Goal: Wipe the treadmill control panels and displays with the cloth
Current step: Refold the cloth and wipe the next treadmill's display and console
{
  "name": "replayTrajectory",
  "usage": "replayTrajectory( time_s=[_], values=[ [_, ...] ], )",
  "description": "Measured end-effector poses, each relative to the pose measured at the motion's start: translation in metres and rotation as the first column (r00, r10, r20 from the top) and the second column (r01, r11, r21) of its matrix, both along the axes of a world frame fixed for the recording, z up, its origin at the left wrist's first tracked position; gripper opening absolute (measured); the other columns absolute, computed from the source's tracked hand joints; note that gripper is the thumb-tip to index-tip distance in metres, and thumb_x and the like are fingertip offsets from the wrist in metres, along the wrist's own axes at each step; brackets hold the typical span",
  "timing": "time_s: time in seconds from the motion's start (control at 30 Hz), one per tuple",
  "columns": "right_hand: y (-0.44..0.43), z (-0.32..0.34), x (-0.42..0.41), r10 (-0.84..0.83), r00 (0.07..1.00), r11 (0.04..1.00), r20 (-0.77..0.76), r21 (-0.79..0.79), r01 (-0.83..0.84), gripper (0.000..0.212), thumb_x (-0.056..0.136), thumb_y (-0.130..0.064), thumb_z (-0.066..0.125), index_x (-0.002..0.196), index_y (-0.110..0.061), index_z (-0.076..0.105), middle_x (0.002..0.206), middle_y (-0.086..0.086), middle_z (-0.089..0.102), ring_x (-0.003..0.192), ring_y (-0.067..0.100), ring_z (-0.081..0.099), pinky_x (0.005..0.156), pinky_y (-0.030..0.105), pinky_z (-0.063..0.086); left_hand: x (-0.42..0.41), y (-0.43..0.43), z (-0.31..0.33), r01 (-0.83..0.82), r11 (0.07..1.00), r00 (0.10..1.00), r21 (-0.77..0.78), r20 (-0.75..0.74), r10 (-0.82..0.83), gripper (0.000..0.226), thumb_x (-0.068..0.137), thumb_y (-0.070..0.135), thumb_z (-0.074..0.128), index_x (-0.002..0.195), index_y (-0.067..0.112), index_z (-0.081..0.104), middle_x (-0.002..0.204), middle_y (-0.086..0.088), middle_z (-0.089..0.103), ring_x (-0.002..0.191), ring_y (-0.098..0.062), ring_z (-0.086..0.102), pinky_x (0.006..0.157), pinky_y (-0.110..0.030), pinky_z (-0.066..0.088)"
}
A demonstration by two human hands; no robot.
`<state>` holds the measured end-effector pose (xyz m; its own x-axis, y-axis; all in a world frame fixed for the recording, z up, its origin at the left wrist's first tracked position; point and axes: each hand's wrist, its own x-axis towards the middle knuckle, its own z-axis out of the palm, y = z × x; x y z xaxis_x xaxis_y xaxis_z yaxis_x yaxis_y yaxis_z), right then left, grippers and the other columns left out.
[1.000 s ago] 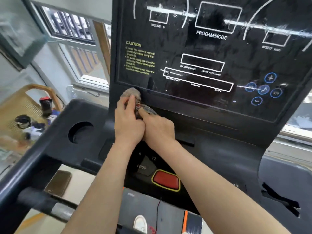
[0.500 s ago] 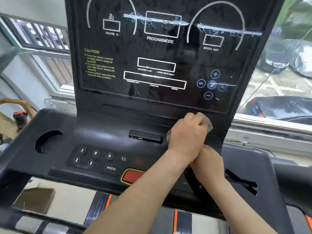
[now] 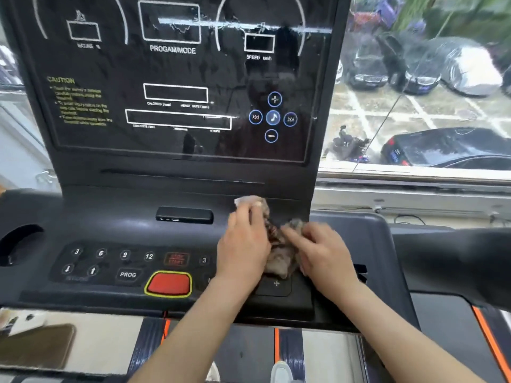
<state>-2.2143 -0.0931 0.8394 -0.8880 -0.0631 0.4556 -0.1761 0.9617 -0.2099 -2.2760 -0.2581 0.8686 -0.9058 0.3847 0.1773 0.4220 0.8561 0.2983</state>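
A crumpled grey-brown cloth [image 3: 279,255] lies on the right part of the treadmill's black lower control panel [image 3: 110,261], below the tall glossy display [image 3: 177,78]. My left hand [image 3: 243,244] presses on the cloth's left side, a pale corner sticking out above its fingertips. My right hand [image 3: 323,252] holds the cloth's right side with fingers spread over it. The hands sit side by side, covering the keys on the panel's right. The display shows wet streaks across its top.
A red stop button [image 3: 169,283] and number keys [image 3: 125,255] lie left of my hands. A round cup holder [image 3: 19,244] is at the far left, a black handlebar [image 3: 453,261] at the right. A window [image 3: 425,92] overlooks parked cars.
Both hands carried the cloth from the display's lower left edge to its right, then down onto the right of the lower panel. They uncrossed and now sit side by side.
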Motion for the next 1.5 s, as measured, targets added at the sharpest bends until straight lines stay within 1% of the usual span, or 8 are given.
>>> replayTrajectory(
  time_s=[0.37, 0.47, 0.6, 0.73, 0.83, 0.93, 1.1, 1.5],
  values=[
    [-0.009, 0.000, 0.051, -0.088, 0.966, 0.886, 0.244, -0.423, 0.188, 0.044, 0.068, -0.013, 0.047, 0.106, -0.018, 0.069, 0.123, -0.003, 0.061, 0.105, 0.017, 0.060, 0.084, 0.032, 0.053, 0.044, 0.025, -0.011, 0.287, 0.957, 0.952, -0.029, 0.117, -0.282, 0.021, 0.063, 0.020, 0.061, 0.083, 0.016, 0.059, 0.083, -0.003, 0.056, 0.075, -0.027, 0.058, 0.051, -0.035, 0.047],
    [-0.009, 0.005, 0.073, -0.012, 0.969, 0.860, 0.247, -0.492, 0.136, 0.041, 0.063, -0.016, 0.042, 0.090, -0.022, 0.073, 0.109, -0.011, 0.064, 0.097, 0.005, 0.060, 0.081, 0.022, 0.050, 0.064, 0.018, -0.008, 0.275, 0.959, 0.934, -0.076, 0.259, -0.247, 0.026, 0.072, 0.025, 0.052, 0.096, 0.020, 0.059, 0.095, -0.001, 0.055, 0.090, -0.025, 0.057, 0.071, -0.038, 0.046],
    [0.011, 0.025, 0.022, -0.060, 0.974, 0.688, 0.218, -0.698, 0.199, 0.049, 0.065, 0.001, 0.047, 0.101, -0.020, 0.072, 0.100, -0.010, 0.064, 0.095, 0.001, 0.057, 0.088, 0.010, 0.043, 0.041, 0.032, -0.004, 0.172, 0.979, 0.984, 0.114, 0.034, -0.176, 0.046, 0.075, 0.019, 0.043, 0.118, 0.015, 0.060, 0.108, -0.006, 0.058, 0.094, -0.029, 0.059, 0.075, -0.040, 0.054],
    [0.016, 0.027, -0.032, -0.017, 0.947, 0.475, 0.320, -0.831, 0.289, 0.046, 0.082, -0.005, 0.054, 0.121, -0.029, 0.048, 0.097, -0.009, 0.062, 0.089, 0.012, 0.058, 0.079, 0.024, 0.044, 0.009, 0.059, 0.007, 0.097, 0.992, 0.995, 0.077, -0.020, -0.096, 0.047, 0.082, 0.011, 0.055, 0.129, 0.014, 0.054, 0.126, -0.008, 0.052, 0.107, -0.029, 0.052, 0.080, -0.041, 0.051],
    [0.002, 0.010, -0.012, -0.030, 0.950, 0.633, 0.312, -0.729, 0.259, 0.058, 0.083, -0.005, 0.050, 0.137, -0.024, 0.038, 0.114, 0.000, 0.060, 0.096, 0.017, 0.057, 0.072, 0.017, 0.037, 0.022, 0.060, 0.001, 0.144, 0.990, 0.990, 0.008, 0.002, -0.144, 0.033, 0.082, 0.017, 0.057, 0.115, 0.015, 0.061, 0.118, -0.005, 0.058, 0.101, -0.027, 0.054, 0.072, -0.036, 0.047],
    [-0.012, -0.003, 0.023, -0.036, 0.953, 0.673, 0.301, -0.697, 0.246, 0.063, 0.081, 0.002, 0.048, 0.140, -0.019, 0.043, 0.137, 0.001, 0.054, 0.125, 0.016, 0.049, 0.096, 0.017, 0.036, 0.046, 0.047, -0.007, 0.166, 0.986, 0.984, -0.007, 0.059, -0.165, 0.018, 0.080, 0.019, 0.056, 0.097, 0.015, 0.061, 0.096, -0.002, 0.058, 0.090, -0.025, 0.053, 0.064, -0.034, 0.043],
    [-0.035, -0.007, 0.080, -0.031, 0.967, 0.715, 0.253, -0.670, 0.198, 0.064, 0.071, -0.005, 0.050, 0.132, -0.025, 0.049, 0.131, -0.016, 0.052, 0.122, 0.002, 0.048, 0.100, 0.007, 0.030, 0.091, 0.015, -0.019, 0.267, 0.962, 0.958, 0.052, 0.098, -0.271, 0.022, 0.067, 0.018, 0.061, 0.088, 0.012, 0.064, 0.084, -0.001, 0.060, 0.077, -0.024, 0.056, 0.058, -0.036, 0.050],
    [-0.176, -0.001, 0.035, 0.090, 0.913, 0.992, 0.397, -0.113, -0.049, 0.057, 0.087, -0.038, 0.034, 0.143, -0.029, 0.043, 0.152, 0.006, 0.040, 0.143, 0.022, 0.031, 0.110, 0.040, 0.022, 0.076, -0.139, -0.026, 0.062, 0.988, 0.998, 0.145, -0.026, -0.059, 0.029, 0.075, 0.018, 0.048, 0.092, 0.007, 0.069, 0.090, -0.006, 0.065, 0.077, -0.026, 0.057, 0.070, -0.038, 0.049]
  ],
)
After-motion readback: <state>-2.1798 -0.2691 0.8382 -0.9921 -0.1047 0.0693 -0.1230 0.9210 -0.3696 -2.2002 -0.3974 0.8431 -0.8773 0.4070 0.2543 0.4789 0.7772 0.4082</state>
